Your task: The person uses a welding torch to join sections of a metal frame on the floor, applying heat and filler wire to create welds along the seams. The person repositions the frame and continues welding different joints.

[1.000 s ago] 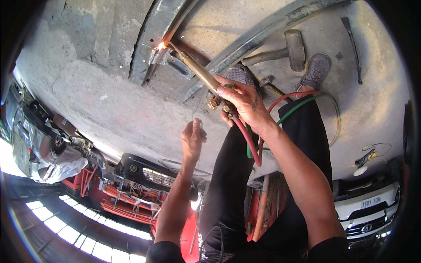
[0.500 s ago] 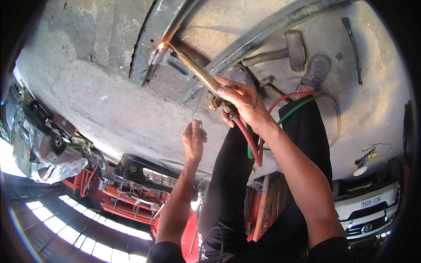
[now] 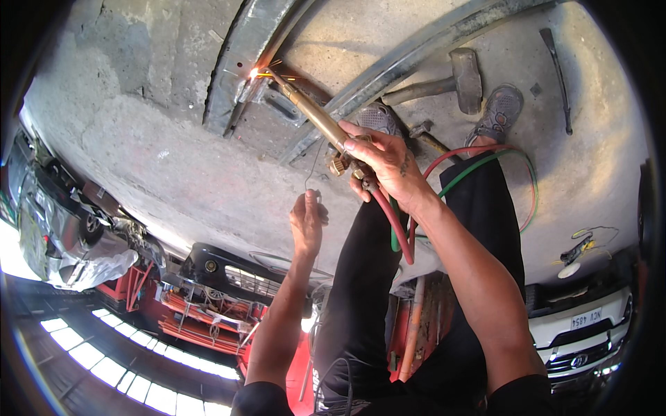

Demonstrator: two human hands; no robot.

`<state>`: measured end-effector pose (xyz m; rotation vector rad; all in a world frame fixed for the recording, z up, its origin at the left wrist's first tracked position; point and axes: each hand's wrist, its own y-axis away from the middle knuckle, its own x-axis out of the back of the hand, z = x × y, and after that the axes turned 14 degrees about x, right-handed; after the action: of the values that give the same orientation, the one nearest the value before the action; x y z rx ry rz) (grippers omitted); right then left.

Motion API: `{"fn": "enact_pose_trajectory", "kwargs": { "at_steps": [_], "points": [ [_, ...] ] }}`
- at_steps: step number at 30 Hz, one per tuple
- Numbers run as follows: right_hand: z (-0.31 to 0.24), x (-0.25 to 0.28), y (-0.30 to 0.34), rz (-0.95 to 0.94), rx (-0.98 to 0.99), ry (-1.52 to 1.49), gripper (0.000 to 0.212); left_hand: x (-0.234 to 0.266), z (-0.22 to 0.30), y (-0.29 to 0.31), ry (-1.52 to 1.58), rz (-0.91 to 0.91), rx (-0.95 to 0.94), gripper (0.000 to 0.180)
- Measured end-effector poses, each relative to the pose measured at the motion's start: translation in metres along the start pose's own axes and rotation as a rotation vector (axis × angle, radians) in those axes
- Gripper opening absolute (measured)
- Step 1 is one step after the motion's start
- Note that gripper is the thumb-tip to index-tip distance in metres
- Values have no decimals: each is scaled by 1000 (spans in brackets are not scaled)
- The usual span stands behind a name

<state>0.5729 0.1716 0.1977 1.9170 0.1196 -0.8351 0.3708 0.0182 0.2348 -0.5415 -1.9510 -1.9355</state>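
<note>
My right hand (image 3: 380, 156) is wrapped round the brass body of a gas welding torch (image 3: 312, 112). Its tip points up and left at a grey metal beam (image 3: 239, 66), where a bright orange glow and sparks show at the contact spot. From the torch's rear run a red hose (image 3: 394, 218) and a green hose (image 3: 479, 163), looping past my right leg. My left hand (image 3: 306, 218) is closed in a pinch on a thin welding wire (image 3: 312, 166), which rises toward the beam; its far end is hard to make out near the torch.
A second curved metal beam (image 3: 416, 52) crosses the floor close to my shoes. A sledgehammer (image 3: 466, 80), a smaller hammer (image 3: 433, 139) and a dark pry bar (image 3: 557, 80) lie around my feet. Behind me stand a white vehicle (image 3: 583, 329) and a black bumper (image 3: 229, 274).
More sparks fly from the glowing spot, and the glow is brighter. Both hands, the torch and the wire stay almost where they were.
</note>
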Motion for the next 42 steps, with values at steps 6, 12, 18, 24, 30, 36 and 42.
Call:
{"fn": "enact_pose_trajectory", "kwargs": {
  "at_steps": [6,12,18,24,30,36,42],
  "points": [
    [-2,-1,0,-4,3,-1,62,0,1,0,-9,-9,1,66],
    [-2,0,-1,-2,3,-1,62,-2,5,2,0,3,17,65],
    [-1,0,-1,-4,3,-25,62,-1,5,3,-9,9,23,68],
    [-3,0,-1,-4,-4,-6,62,-3,6,3,7,13,34,70],
    [1,2,-1,3,6,-11,62,0,3,2,-4,-12,21,71],
    [-1,0,-1,7,-11,-3,62,3,0,0,-4,-34,17,73],
    [-3,0,-1,11,-3,6,60,2,0,2,-2,-22,10,71]
  ]
}}
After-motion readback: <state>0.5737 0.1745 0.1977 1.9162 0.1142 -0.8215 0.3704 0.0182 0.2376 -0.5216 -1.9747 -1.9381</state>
